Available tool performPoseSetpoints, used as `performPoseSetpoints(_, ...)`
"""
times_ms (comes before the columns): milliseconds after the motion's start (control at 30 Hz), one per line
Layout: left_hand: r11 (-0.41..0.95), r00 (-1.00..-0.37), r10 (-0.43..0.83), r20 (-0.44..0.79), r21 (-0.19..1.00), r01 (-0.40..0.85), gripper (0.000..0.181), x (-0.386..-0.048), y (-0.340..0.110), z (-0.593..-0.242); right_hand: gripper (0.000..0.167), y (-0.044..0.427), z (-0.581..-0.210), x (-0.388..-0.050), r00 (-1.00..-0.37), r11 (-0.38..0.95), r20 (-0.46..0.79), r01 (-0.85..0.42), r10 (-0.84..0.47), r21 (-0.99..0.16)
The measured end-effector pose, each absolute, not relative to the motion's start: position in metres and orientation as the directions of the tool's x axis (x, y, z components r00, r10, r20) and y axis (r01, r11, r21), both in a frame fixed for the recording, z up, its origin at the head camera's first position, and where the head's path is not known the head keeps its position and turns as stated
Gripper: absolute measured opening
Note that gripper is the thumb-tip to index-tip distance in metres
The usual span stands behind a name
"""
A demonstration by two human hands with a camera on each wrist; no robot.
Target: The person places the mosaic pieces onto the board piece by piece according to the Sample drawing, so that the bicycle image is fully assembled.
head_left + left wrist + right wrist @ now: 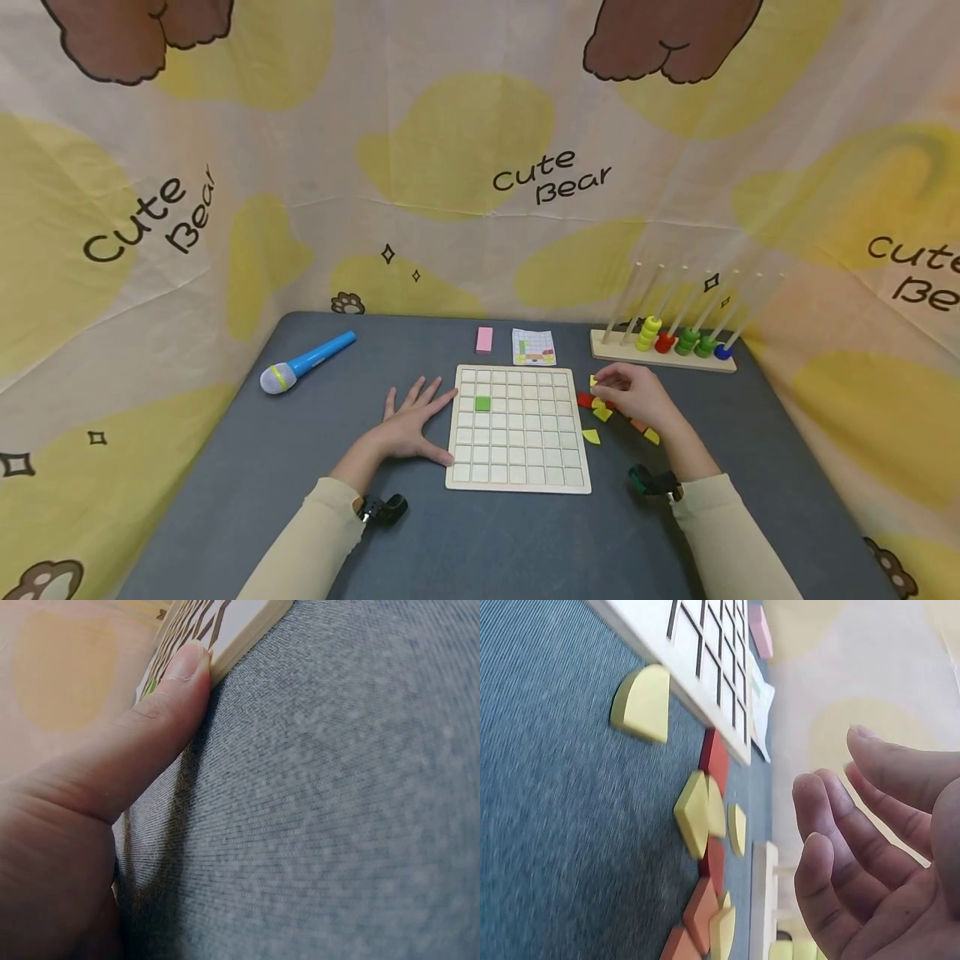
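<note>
A white gridded board (517,437) lies on the table with one green square tile (482,404) in its upper left part. My left hand (405,429) has its fingers spread at the board's left side. In the left wrist view its thumb (169,705) touches the board's edge. Off the board's right side, my right hand (633,393) hovers over several loose pieces, its fingers loosely bent and nothing visible between them. Among those are a yellow rounded piece (643,705), a red piece (715,752) and an orange piece (702,911); the hand partly hides the pile in the head view.
Behind the board lie a pink block (484,340) and a patterned card (534,347). A wooden rod stand with coloured beads (660,358) is at the back right. At the back left lies a blue toy microphone (318,357). A printed cloth (450,150) hangs around the table.
</note>
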State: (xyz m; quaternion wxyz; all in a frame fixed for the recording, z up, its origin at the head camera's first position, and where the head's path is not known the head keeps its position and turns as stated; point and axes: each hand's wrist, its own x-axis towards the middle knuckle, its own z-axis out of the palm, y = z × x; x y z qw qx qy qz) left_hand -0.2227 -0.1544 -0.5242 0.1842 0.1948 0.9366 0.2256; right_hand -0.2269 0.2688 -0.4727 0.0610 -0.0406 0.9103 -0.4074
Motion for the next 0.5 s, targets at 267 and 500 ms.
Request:
performPoseSetpoints(267,0.827,-0.860,0.443,-0.254,0.486,0.283,0.123,-0.224,-0.154,-0.525,0.032,0.287,-0.475,-0.223,-0.991,0.663,-0.072,-0.020,-0.111,-0.748)
performPoseSetpoints(500,0.821,-0.858,0.452,-0.245,0.492,0.292,0.122,-0.224,-0.154,-0.526,0.034,0.303,-0.476,-0.217,-0.994,0.686,-0.060,-0.020,-0.093,-0.727)
